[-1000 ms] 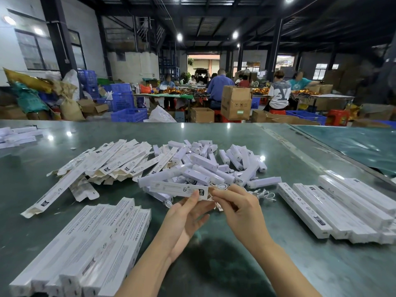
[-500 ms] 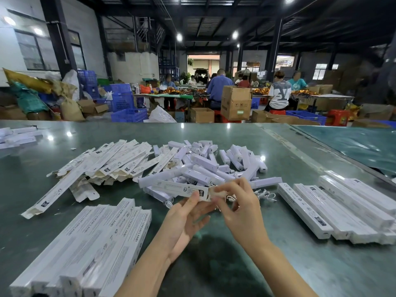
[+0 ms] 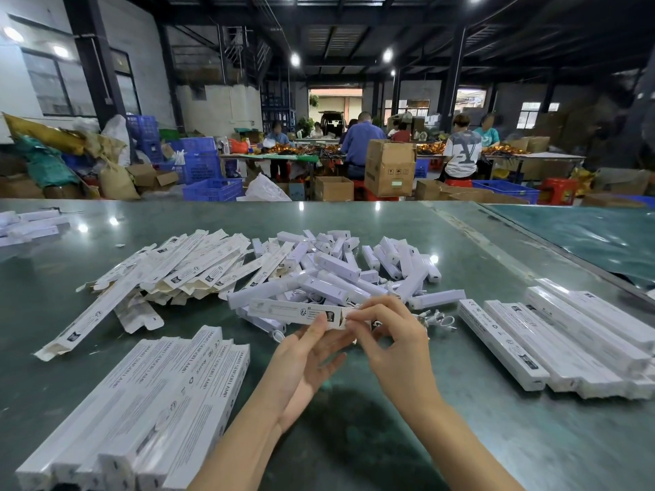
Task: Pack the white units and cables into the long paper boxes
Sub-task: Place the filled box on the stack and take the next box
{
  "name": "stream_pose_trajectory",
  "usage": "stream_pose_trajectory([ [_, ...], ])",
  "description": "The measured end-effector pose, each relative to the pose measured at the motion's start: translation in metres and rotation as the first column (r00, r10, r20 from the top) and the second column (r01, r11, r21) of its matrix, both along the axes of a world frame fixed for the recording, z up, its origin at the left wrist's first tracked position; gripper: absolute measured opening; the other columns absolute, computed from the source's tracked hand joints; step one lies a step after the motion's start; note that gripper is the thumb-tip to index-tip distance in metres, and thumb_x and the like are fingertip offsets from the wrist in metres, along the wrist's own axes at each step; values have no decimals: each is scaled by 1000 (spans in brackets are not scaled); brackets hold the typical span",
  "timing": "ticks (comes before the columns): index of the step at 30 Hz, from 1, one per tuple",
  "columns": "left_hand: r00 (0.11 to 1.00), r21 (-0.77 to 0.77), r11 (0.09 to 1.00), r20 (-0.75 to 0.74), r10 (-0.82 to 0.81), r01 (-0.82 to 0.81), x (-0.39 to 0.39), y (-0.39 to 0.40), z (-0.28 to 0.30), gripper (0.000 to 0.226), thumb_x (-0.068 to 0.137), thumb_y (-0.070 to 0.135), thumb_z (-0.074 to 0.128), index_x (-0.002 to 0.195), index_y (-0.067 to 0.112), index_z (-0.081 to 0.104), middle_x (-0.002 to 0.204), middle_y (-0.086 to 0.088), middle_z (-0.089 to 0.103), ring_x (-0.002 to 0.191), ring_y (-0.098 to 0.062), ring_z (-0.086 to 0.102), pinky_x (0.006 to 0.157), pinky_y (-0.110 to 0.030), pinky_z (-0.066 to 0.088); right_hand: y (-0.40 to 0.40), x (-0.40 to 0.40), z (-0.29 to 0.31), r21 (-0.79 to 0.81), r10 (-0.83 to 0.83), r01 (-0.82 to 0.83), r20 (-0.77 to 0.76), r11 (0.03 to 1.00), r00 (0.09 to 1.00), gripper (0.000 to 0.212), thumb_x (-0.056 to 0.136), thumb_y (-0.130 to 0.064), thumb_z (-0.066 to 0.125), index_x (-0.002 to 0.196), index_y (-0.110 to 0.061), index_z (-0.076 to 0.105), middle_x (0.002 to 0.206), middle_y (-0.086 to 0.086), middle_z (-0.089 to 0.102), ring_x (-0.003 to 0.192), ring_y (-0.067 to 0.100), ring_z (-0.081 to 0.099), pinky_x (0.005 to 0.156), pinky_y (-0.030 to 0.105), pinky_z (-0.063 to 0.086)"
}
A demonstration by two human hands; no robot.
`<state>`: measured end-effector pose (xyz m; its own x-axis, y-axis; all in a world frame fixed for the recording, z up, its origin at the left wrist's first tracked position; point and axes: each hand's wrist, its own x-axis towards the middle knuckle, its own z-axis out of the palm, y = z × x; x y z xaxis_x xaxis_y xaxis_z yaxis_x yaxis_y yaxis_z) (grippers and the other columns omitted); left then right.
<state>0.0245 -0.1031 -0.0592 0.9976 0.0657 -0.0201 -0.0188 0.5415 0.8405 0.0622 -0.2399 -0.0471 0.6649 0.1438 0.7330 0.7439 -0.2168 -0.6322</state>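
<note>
From the head camera, a person's two bare hands meet over a shiny green table. The left hand is under a long paper box and holds it up, with the thumb on the near side of the box and the other fingers mostly straight below it. The box lies flat and points off to the left, just above the table. The right hand is at the box's right end, with its fingers curled in to pinch the little end flap there. Just behind the hands is a messy pile of white units, lying every which way in the middle of the table. A few thin white cables sit on the table just to the right of the hands. To the left of the pile is a heap of flat boxes, not yet folded up. Near the bottom left, a neat row of boxes lies side by side. On the right, another row of boxes is lined up too. Far behind the table, people sit working at other tables among brown cartons and blue crates.
</note>
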Motion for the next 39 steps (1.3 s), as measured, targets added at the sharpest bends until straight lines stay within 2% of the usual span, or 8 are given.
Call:
stream_pose_trajectory([
  [4,999,71,997,23,26,-27,1,1,-2,50,87,37,58,124,4,62,116,-14,71,110,-20,68,85,-28,52,0,2,1,-36,11,-12,-31,999,999,17,79,3,72,79,-14,68,81,-8,55,68,5,51,62,9,37],
  [8,996,93,993,52,70,-75,1,-1,-4,51,88,30,60,126,-3,58,111,-18,70,105,-28,64,100,-41,44,5,-4,-4,-96,84,-90,-62,991,995,27,81,3,63,89,-21,55,76,-8,53,65,7,48,61,13,39],
  [13,995,124,989,68,74,-82,1,0,-4,43,88,29,59,123,3,63,118,-15,70,116,-32,62,105,-43,41,7,-7,-3,88,227,-213,-211,973,951,18,84,-14,65,99,-21,57,75,-8,60,69,9,56,65,21,47],
  [17,997,170,983,54,58,-66,3,1,-4,50,90,34,57,128,3,60,119,-13,70,118,-26,63,101,-37,42,5,-2,-2,233,279,-203,-370,951,886,14,89,-7,66,99,-16,66,89,14,67,84,30,62,76,38,52],
  [19,998,183,982,51,46,-55,3,1,-4,48,92,35,55,129,6,60,119,-11,70,116,-23,65,92,-31,45,3,1,-2,250,318,-227,-425,941,847,14,89,-9,66,102,-15,68,94,18,66,80,23,59,71,31,49],
  [22,998,189,981,47,37,-45,3,1,-4,44,95,34,53,130,8,60,119,-10,70,115,-21,66,88,-30,44,-1,3,-1,260,358,-261,-466,930,809,15,89,-9,65,102,-15,70,90,9,67,78,11,56,69,22,44],
  [29,998,196,980,52,32,-41,5,1,-6,50,89,38,55,127,8,61,116,-11,72,112,-19,67,92,-33,43,-7,6,0,292,419,-309,-495,905,761,16,90,-6,64,100,-16,71,82,-8,69,70,5,54,65,16,45],
  [39,999,229,973,48,12,-22,3,1,-8,42,98,35,48,130,10,60,120,-8,71,115,-18,65,93,-32,43,-8,5,-2,296,428,-315,-510,902,746,12,89,-8,65,99,-14,69,76,-8,66,68,4,54,59,14,42],
])
